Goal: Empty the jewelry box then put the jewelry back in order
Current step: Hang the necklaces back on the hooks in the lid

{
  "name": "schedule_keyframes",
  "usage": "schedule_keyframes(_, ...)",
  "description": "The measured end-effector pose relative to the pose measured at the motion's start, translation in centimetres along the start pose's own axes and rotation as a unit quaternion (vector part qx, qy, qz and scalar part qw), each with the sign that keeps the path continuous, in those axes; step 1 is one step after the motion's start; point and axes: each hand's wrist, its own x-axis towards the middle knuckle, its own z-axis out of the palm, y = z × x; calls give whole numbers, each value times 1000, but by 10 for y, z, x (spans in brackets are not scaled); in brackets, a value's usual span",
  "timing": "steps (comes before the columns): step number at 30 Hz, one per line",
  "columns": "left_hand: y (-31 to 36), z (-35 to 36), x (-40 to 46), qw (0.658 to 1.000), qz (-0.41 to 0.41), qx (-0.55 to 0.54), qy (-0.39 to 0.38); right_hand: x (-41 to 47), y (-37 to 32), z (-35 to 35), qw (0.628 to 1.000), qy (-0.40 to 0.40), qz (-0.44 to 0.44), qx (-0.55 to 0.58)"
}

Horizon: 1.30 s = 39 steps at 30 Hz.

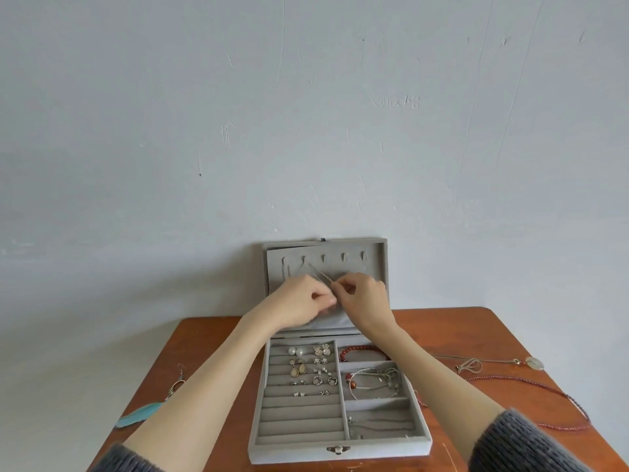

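Head view, near to far: box [340, 453] sits open on the table [211, 342], latch toward the person. Earrings [308, 367] are slotted in the left ring rows, bracelets [372, 381] in the right bins, so refilling looks mostly done. A feather earring [143, 412] lies at left, a red strand [531, 381] and a pendant chain [493, 362] at right, likely still to go in. Above, left hand [303, 304] and right hand [364, 299] pinch a thin chain [321, 275] hung on a lid [379, 264] hook, probably seating it.
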Motion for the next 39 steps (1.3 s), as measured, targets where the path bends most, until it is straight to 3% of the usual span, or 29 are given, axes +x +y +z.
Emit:
schedule_keyframes(4, 1, -6, 8, 987, -45, -116, 105, -2, 2, -1, 1000, 3, 14, -4)
schedule_keyframes(7, -3, -3, 10, 931, -110, -310, 158, -3, 5, 0, 1000, 4, 24, -6)
schedule_keyframes(9, -6, -2, 12, 906, -127, -358, 186, -4, 6, 1, 1000, 1, 25, -5)
schedule_keyframes(17, -3, -2, 13, 924, -47, -320, 203, -6, 6, 6, 998, -14, 39, -42)
schedule_keyframes(24, -19, 10, 5, 979, -73, -42, 186, -6, 3, 3, 998, -22, 48, -40)
schedule_keyframes(31, -20, 14, -3, 975, -158, 62, 146, -7, 5, 1, 997, -41, 38, -46)
schedule_keyframes(35, -22, 11, -7, 979, -156, 46, 126, -10, 8, 3, 995, -71, 9, -71)
schedule_keyframes(39, -25, 14, -12, 973, -136, 84, 166, -12, 9, 2, 993, -76, -26, -87)
